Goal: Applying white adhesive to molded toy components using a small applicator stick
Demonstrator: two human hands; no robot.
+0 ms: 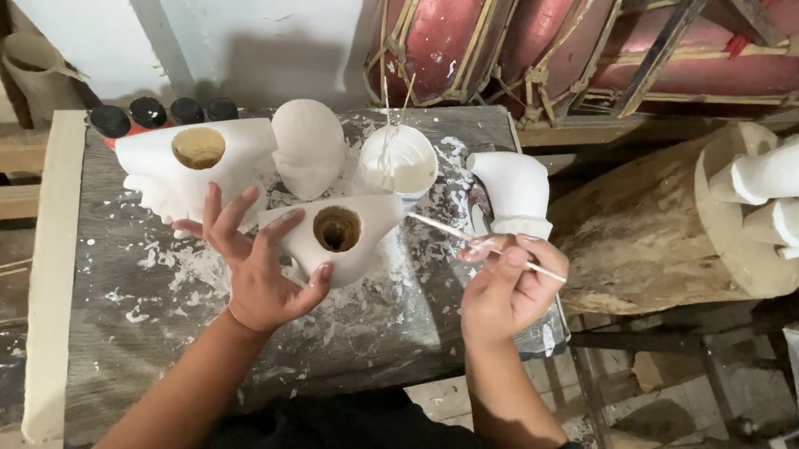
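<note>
Head view looks down on a plaster-spattered wooden table [116,324] against a pale wall. At its middle, the left hand [258,274] cups a white hollow cast [335,233], fingers spread wide. Right of the cast, the right hand [508,289] pinches a thin stick [448,229]. Behind the cast stands a white cup [398,163].

A white cup [404,161], black-capped bottles [149,113] and a log [643,228] stand nearby.
</note>
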